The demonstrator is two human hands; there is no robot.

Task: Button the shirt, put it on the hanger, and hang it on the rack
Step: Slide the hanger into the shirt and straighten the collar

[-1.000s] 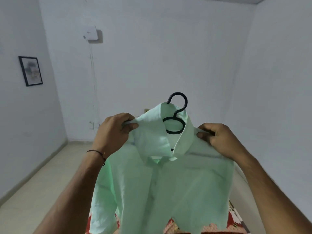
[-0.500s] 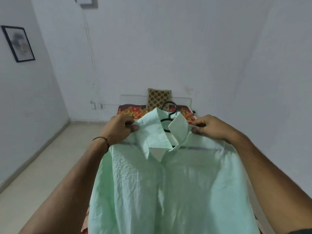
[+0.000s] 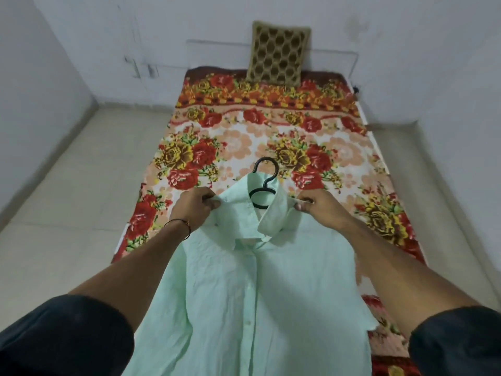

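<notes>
A pale mint-green shirt [image 3: 257,294] is held out in front of me over the bed, its front placket closed with small white buttons. A black hanger [image 3: 264,183] sits inside it, with the hook and loop poking out above the collar. My left hand [image 3: 193,210] pinches the shirt's left shoulder beside the collar. My right hand [image 3: 318,206] pinches the right shoulder the same way. The hanger's arms are hidden under the fabric. No rack is in view.
Below lies a bed with a red and yellow floral blanket [image 3: 244,137]. A brown patterned cushion [image 3: 278,54] leans on the far white wall. Beige tiled floor [image 3: 67,191] runs along both sides of the bed.
The view has tipped down from the wall to the bed. The shirt and both hands have dropped lower, still gripping the shoulders the same way.
</notes>
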